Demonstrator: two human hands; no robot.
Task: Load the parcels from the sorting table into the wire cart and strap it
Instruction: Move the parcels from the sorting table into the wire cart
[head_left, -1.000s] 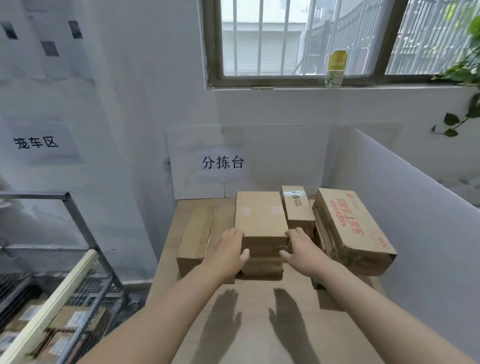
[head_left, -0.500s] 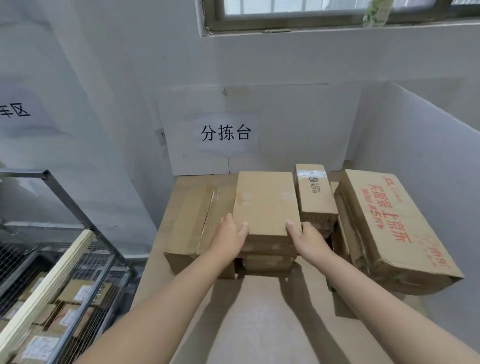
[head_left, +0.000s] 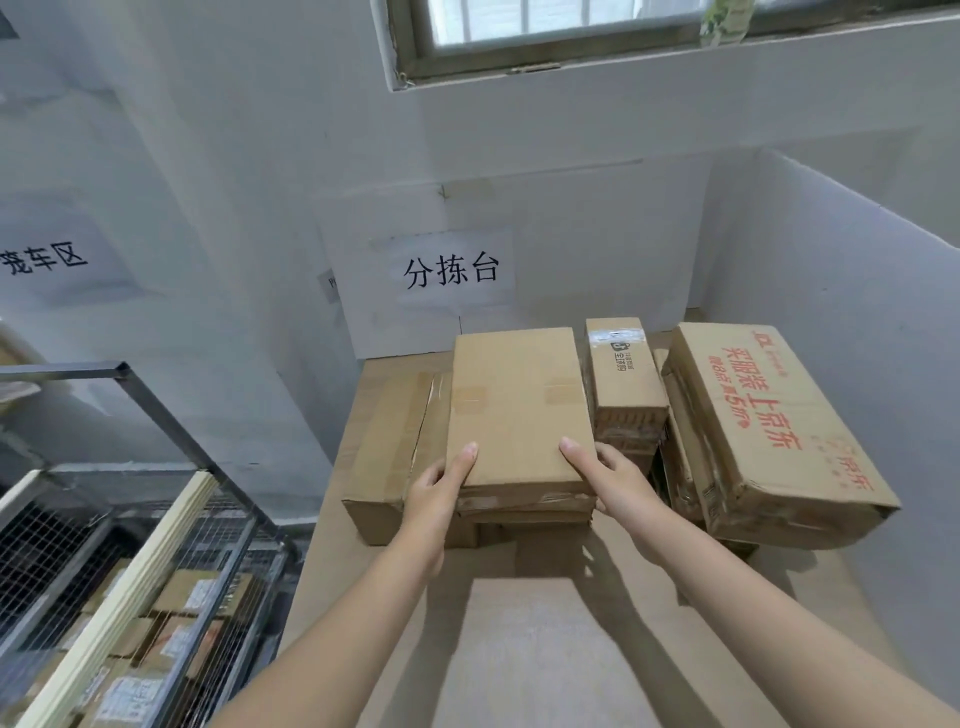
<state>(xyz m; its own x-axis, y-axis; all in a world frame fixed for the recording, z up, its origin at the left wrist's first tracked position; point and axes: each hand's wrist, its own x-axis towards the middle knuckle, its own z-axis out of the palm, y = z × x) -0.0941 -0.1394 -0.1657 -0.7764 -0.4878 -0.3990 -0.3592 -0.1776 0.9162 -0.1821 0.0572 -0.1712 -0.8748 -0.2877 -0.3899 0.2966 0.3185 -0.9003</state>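
Note:
A plain brown parcel (head_left: 517, 405) lies on top of the stack in the middle of the sorting table (head_left: 545, 649). My left hand (head_left: 441, 493) grips its near left corner, thumb on top. My right hand (head_left: 605, 473) grips its near right corner, thumb on top too, fingers hidden down the side. A long flat box (head_left: 395, 441) lies to the left. To the right are a narrow taped box (head_left: 626, 379) and a large box with red print (head_left: 763, 426). The wire cart (head_left: 156, 571) stands at lower left with several parcels inside.
A white partition (head_left: 841, 322) walls off the table's right side. A paper sign (head_left: 452, 270) hangs on the wall behind the parcels. A cream bar (head_left: 124, 597) lies across the cart's top. A window sill runs above.
My hands closed from beside the parcel onto its near corners, thumbs now on top. The head came closer and tilted, so the parcels look larger.

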